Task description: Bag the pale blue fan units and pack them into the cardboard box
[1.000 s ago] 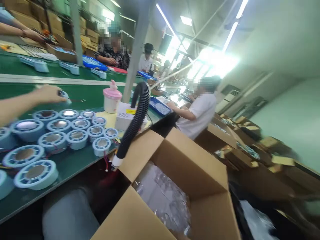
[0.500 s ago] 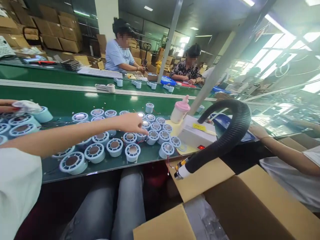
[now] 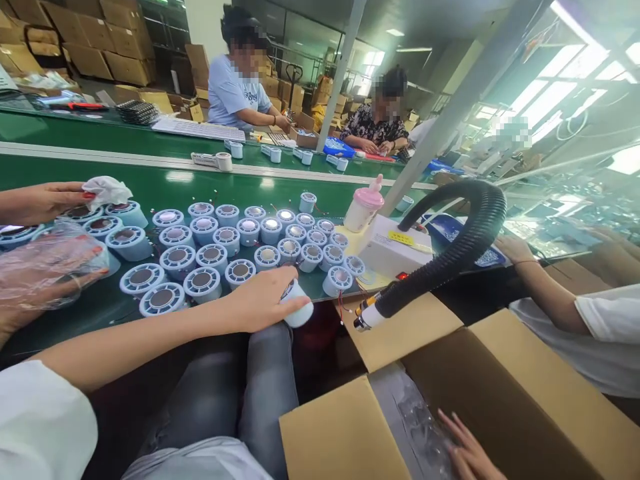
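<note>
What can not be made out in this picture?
All in the head view:
- Right hand: the bottom edge cuts it off; only the spread fingers show.
- Part: the left hand grips it and covers most of it.
- Box: the contents are clear plastic, too blurred to tell; a flap hides the rest.
- Co-worker's hand: a clear bag veils it.

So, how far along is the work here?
Done: hard to tell; no filled bags show. In hand: the left hand grips one round blue part at the green table edge, and the right hand rests on clear bags in the carton. Left: some two dozen parts sit there.
</note>
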The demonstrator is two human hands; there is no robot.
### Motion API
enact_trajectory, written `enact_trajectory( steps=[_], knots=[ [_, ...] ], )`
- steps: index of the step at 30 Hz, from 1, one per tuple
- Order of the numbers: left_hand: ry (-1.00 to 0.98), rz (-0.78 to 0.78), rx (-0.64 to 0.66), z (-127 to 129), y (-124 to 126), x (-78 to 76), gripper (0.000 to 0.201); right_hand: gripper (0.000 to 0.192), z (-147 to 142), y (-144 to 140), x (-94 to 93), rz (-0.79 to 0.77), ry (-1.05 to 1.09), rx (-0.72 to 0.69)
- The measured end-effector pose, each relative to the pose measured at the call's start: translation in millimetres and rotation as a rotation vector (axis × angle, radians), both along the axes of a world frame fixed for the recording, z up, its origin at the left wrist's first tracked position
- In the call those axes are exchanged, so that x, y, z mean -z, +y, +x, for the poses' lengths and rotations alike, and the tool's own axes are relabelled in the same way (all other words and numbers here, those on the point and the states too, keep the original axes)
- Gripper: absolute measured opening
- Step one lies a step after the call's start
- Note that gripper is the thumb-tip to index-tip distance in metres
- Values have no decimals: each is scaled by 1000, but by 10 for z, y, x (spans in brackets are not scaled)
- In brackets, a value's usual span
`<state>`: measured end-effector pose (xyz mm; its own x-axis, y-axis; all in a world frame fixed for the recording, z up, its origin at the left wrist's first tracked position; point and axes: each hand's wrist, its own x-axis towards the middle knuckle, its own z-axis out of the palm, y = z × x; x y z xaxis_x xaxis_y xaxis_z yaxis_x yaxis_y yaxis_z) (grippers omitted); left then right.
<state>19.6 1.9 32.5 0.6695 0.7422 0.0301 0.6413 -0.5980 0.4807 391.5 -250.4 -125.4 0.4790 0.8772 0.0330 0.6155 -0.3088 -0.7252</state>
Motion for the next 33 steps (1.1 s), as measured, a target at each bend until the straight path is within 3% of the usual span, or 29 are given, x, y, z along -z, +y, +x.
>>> enact_trajectory(
  steps=[2,5,8,11,14,18,21,23,28,33],
  knots=[
    [-209,-329,45,-1,-108,-14,38,49,-114,97,-111,83,201,30],
    [-537,-712,-45,71,-244,147,38,43,-515,348,-409,248,528,-13],
    [-823,-1146,-203,140,-344,400,40,46,-971,624,-647,330,880,-291],
    [-980,-1389,-294,144,-416,592,48,46,-1331,791,-732,196,991,-556],
    [-1080,-1397,-218,129,-494,707,46,44,-1618,844,-730,69,904,-602],
    [-1155,-1145,-10,124,-630,841,37,40,-1930,844,-674,17,898,-630],
    [-994,-868,36,82,-700,899,41,33,-2050,834,-641,47,739,-604],
    [-811,-801,4,34,-709,877,45,27,-2068,829,-657,82,549,-577],
    [-586,-1185,-20,-46,-616,704,45,23,-1997,811,-801,91,72,-641],
    [-607,-1502,-104,-50,-508,705,34,35,-1876,814,-877,172,-269,-567]
  ],
)
